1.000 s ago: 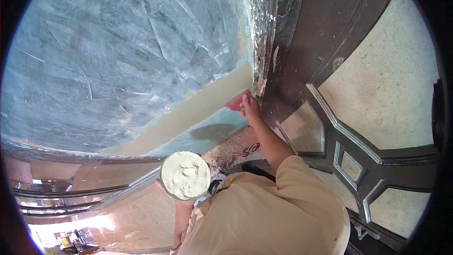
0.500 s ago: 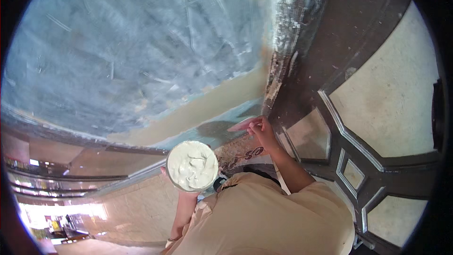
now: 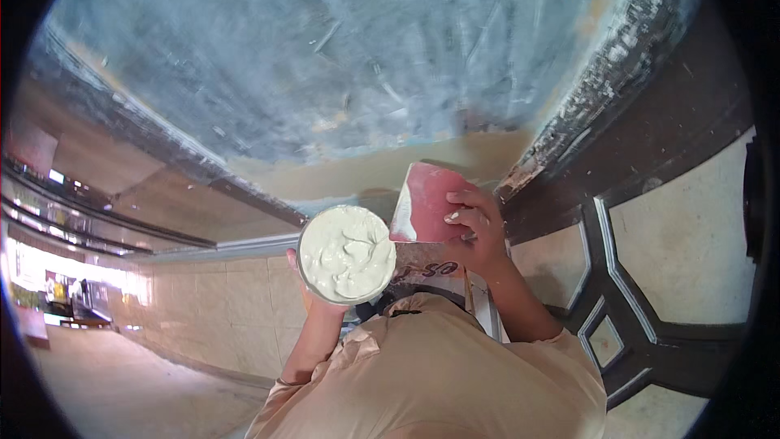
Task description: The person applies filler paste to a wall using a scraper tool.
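My left hand (image 3: 313, 305) holds up a round container (image 3: 347, 254) full of creamy off-white paste with a swirled top. My right hand (image 3: 479, 228) grips a flat pink scraper (image 3: 431, 203), smeared white along its left edge, which is close beside the container's right rim. Above both hands is a mottled blue-grey wall surface (image 3: 374, 49), with a beige band (image 3: 455, 152) along its bottom.
A dark paneled door (image 3: 666, 260) with cream insets stands at the right, past a flaking trim (image 3: 609, 65). At the left are reflective brown cladding (image 3: 114, 187), cream tiles (image 3: 244, 309) and a bright opening (image 3: 73, 284). A printed surface (image 3: 431, 268) lies beyond my body.
My right hand has brought the scraper away from the wall, leftward beside the container, its pink face now turned up. The view has shifted, with the wall corner farther right in the picture.
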### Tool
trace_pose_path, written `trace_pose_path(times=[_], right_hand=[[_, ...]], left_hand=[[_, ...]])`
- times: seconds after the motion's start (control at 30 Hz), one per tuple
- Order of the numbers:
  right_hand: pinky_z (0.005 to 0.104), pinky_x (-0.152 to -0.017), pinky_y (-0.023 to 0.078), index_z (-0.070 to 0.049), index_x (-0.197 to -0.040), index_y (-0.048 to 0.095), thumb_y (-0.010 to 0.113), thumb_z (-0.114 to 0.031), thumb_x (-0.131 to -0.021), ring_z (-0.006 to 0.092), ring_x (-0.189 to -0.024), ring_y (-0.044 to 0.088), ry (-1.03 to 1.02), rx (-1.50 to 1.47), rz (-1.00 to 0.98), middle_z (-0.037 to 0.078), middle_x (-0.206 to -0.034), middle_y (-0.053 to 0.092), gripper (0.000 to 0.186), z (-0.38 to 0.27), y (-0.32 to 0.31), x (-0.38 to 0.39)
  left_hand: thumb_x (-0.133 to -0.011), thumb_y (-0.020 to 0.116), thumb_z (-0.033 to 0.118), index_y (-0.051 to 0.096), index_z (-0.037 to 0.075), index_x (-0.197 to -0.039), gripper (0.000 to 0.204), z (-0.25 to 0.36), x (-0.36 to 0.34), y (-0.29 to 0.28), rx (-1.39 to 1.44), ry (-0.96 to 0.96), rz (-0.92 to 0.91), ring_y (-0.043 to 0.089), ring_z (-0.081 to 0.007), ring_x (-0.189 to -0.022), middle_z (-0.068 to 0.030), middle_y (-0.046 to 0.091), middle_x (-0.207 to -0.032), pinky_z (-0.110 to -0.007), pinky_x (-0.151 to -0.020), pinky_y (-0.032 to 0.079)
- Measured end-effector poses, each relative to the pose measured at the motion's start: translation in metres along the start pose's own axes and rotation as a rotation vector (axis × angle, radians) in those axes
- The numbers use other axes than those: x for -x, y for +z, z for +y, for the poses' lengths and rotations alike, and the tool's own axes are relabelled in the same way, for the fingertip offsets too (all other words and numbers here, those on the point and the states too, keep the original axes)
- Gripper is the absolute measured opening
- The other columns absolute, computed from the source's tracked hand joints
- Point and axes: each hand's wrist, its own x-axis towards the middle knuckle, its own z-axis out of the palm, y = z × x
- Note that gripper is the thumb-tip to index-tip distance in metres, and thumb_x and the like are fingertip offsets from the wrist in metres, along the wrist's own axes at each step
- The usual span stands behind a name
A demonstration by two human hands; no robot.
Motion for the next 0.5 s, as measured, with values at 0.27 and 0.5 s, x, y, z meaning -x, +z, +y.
trace_pose_path(times=[0.27,0.5], right_hand=[[0.0467,-0.087,0.048,-0.022,-0.103,0.066,0.084,-0.017,-0.059,0.0323,-0.104,0.056,-0.247,0.229,-0.155,0.002,-0.119,0.062,0.048,-0.029,0.027,-0.026],[0.0466,-0.085,0.045,-0.024,-0.101,0.068,0.084,-0.026,-0.064,0.0285,-0.101,0.056,-0.352,0.31,-0.167,0.0,-0.118,0.061,0.04,-0.058,0.07,-0.029]], left_hand=[[-0.073,0.042,0.093,0.026,0.014,-0.158,0.117,0.015,0.01,0.016,0.025,-0.04,-0.217,0.04,-0.0422,-0.141,-0.0188,0.034,-0.159,-0.061,-0.116,0.033],[-0.071,0.042,0.095,0.023,0.012,-0.159,0.122,0.04,0.021,0.004,0.022,-0.003,-0.194,0.039,-0.0415,-0.142,-0.0193,0.033,-0.159,-0.06,-0.117,0.032]])
